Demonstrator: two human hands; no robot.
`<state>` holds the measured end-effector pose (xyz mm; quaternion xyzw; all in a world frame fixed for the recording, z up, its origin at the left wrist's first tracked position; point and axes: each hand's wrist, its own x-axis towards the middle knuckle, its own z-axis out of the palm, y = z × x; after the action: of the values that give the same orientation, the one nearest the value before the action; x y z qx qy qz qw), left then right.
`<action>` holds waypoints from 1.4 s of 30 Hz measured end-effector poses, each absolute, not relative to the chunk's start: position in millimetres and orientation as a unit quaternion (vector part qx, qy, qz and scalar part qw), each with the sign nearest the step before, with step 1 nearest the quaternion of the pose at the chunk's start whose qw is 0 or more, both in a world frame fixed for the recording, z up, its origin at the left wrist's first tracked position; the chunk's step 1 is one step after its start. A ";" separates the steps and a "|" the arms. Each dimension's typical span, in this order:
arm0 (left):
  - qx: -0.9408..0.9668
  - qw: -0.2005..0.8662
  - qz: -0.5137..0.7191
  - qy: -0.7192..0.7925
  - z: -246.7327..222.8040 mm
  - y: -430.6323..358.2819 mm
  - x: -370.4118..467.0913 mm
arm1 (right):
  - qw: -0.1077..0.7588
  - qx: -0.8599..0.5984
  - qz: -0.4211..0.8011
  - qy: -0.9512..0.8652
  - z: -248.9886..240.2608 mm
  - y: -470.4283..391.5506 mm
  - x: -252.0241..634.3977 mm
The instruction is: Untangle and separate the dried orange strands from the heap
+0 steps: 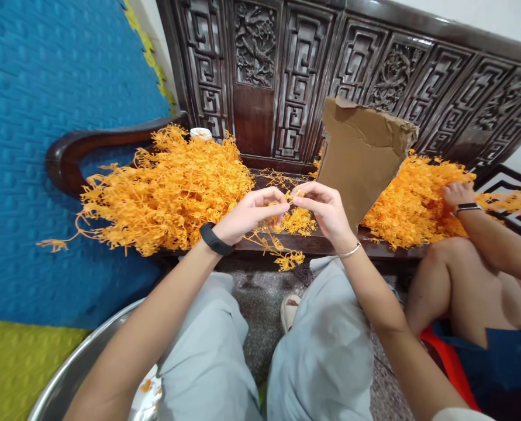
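My left hand (260,209) and my right hand (321,209) meet fingertip to fingertip, each pinching a thin orange plastic sprig (296,195). Its fine stems run between my fingers, partly hidden by them. Left of my left hand lies a big heap of orange plastic sprigs (168,193) on the bench seat. Below and between my hands, a few loose orange sprigs (299,221) lie on the seat, and one cluster (289,258) hangs over its front edge.
A cardboard piece (361,158) stands upright right of my hands. Beyond it, another person's hand (457,194) touches a second orange heap (409,204). A carved wooden bench back (255,117) rises behind. A metal basin (85,351) sits at lower left, near blue foam mats (67,70).
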<state>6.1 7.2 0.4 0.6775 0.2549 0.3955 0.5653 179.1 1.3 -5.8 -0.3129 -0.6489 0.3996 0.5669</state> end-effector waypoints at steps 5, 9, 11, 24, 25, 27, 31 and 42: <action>0.669 0.532 0.442 0.273 0.0 6.9 9.4 | 0.563 -0.301 0.430 -0.638 -6.6 2.3 179.5; 0.663 0.498 0.486 0.277 -1.3 6.2 13.6 | 0.547 -0.304 0.445 -0.641 -5.8 2.5 178.7; 0.661 0.487 0.494 0.286 -1.7 6.1 14.6 | 0.532 -0.313 0.446 -0.649 -5.1 3.0 179.6; 0.690 0.491 0.425 0.320 -8.8 8.7 11.3 | 0.521 -0.355 0.347 -0.695 -6.7 3.8 183.5; 0.694 0.490 0.421 0.318 -7.9 8.8 10.4 | 0.519 -0.356 0.353 -0.692 -6.4 4.0 183.8; 0.702 0.493 0.409 0.312 -5.9 8.5 8.8 | 0.511 -0.355 0.382 -0.683 -5.4 4.4 184.7; 0.691 0.524 0.406 0.290 -4.5 7.3 8.9 | 0.475 -0.345 0.466 -0.661 -3.4 4.8 185.8; 0.564 0.694 0.386 0.227 -3.2 6.7 10.9 | 0.458 -0.267 0.579 -0.620 -5.1 11.1 181.5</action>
<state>10.9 6.7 -3.2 0.5640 0.2267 0.3861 0.6938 181.5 11.1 -5.1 -0.2669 -0.6199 0.5786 0.4579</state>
